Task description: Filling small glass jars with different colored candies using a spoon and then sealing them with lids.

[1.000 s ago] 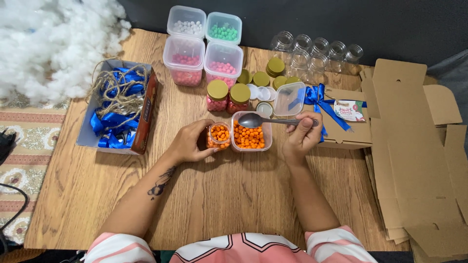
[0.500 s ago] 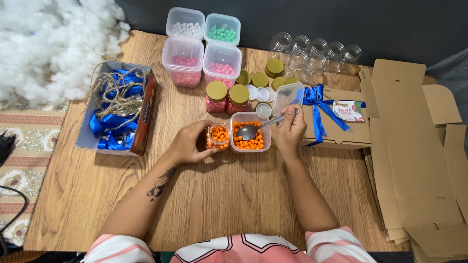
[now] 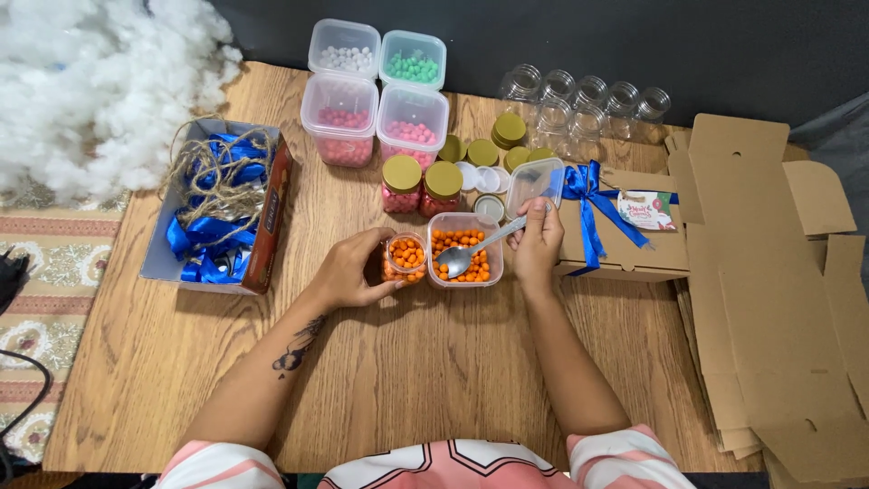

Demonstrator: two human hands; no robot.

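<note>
Now | left hand [image 3: 348, 272] gripping small jar [image 3: 405, 257], steadying it upright | right hand [image 3: 538, 240] pinching spoon [image 3: 471, 253], dipping into orange-candy tub [image 3: 465, 249] alongside

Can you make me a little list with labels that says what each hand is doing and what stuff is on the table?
left hand: grip around a small jar of orange candies
right hand: holds a metal spoon, its bowl over the orange candies
tub: clear, square, holds orange candies, beside the small jar
filled jars: two with gold lids, behind the tub
candy boxes: four clear ones, white, green, red and pink
empty jars: clear, at the back
gift box: brown, tied with blue ribbon
tray: blue ribbon and twine
table: wooden
</note>
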